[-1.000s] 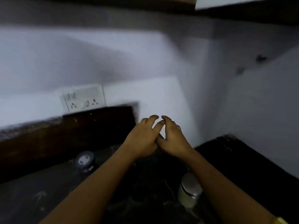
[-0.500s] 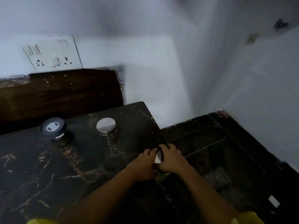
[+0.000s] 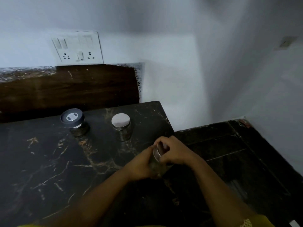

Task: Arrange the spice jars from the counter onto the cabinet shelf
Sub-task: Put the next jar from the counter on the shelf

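**Counter**: black polished stone slab, veined in pale gold and white, rounded at its far right corner.

**Small clear-glass spice jar with a round silver metal lid**: tilted, with the lid towards the right, over the counter's right edge. Dark, grainy contents show through the glass. Whether its base touches the counter cannot be told.

**Left hand**: fingers curled round the jar's glass body.

**Right hand**: fingers curled over the lid's rim, gripping it.

**Round glass jar with a flat brushed-silver lid**: upright on the counter near the far right corner, apart from the hands.

**Round glass jar with a dark grey plastic lid**: the lid has a pale oval inset. The jar stands upright to the left of the brushed-silver one, close to the back panel.

**Dark brown wood-grain back panel**: flat and flecked with pale specks, standing behind the counter.

**White rectangular plastic switch-and-socket plate**: fixed to the wall just above the panel.

**Smooth white painted wall**: meets a second wall in a corner on the right.

**Dark tiled floor**: lies below and to the right of the counter, with thin pale joint lines.

**Yellow fabric sleeve**: on the right forearm, at the lower edge of the view.
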Tool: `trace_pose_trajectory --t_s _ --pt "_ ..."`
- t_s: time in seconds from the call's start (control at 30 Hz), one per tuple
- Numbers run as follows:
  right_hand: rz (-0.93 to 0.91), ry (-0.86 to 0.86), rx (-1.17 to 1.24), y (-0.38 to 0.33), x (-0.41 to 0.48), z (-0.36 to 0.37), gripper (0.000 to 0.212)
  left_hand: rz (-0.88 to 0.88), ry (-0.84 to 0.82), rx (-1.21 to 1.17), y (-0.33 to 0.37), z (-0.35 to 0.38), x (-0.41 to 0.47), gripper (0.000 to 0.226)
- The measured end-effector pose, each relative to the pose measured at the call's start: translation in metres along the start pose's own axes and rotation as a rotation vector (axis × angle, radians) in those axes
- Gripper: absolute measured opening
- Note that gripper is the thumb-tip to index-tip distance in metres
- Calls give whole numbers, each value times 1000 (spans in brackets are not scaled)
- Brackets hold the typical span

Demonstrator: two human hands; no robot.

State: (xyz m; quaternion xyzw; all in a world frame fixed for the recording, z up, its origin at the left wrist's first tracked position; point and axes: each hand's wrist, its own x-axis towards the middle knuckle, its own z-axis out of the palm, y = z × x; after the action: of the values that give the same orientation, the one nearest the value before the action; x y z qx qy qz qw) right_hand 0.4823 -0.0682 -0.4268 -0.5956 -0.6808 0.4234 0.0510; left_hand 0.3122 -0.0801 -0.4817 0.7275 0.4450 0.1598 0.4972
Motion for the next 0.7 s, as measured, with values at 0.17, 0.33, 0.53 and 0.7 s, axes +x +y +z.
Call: trace_pose_trajectory --t_s 0.17,0.33,0.53,0.7 --pt "-172 -4 261 -36 -7 -9 57 -34 152 -145 -2 -22 -18 88" --pt "-145 244 333 -55 -2 13 89 -28 373 -313 1 -41 -38 89" --pt "-173 243 455 -79 -1 40 79 2 379 -406 -2 -60 -61 85" --pt "-200 282 594 -91 2 40 49 76 270 -552 0 -74 -74 91"
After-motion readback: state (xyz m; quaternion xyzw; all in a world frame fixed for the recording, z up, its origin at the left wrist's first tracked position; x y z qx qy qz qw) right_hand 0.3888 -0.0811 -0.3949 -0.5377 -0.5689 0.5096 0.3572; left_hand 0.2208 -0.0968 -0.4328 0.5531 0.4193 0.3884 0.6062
